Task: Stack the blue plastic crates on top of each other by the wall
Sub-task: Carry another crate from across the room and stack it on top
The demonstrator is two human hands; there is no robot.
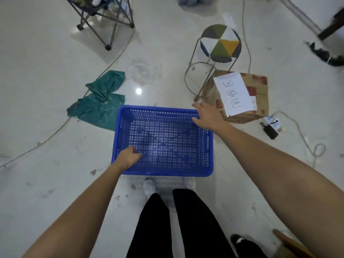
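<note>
One blue plastic crate (163, 140), perforated and empty, is held level above the pale floor just in front of my feet. My left hand (128, 158) grips its near left rim, fingers curled over the edge into the crate. My right hand (206, 115) holds the far right corner, thumb inside and fingers over the rim. No second crate and no wall show in this view.
A round stool (220, 43) with a coloured seat stands beyond the crate, next to a cardboard box (240, 97) with a paper sheet. A green raincoat (100, 103) lies left. Cables (305, 138) cross the floor. A folding chair (104, 13) stands far left.
</note>
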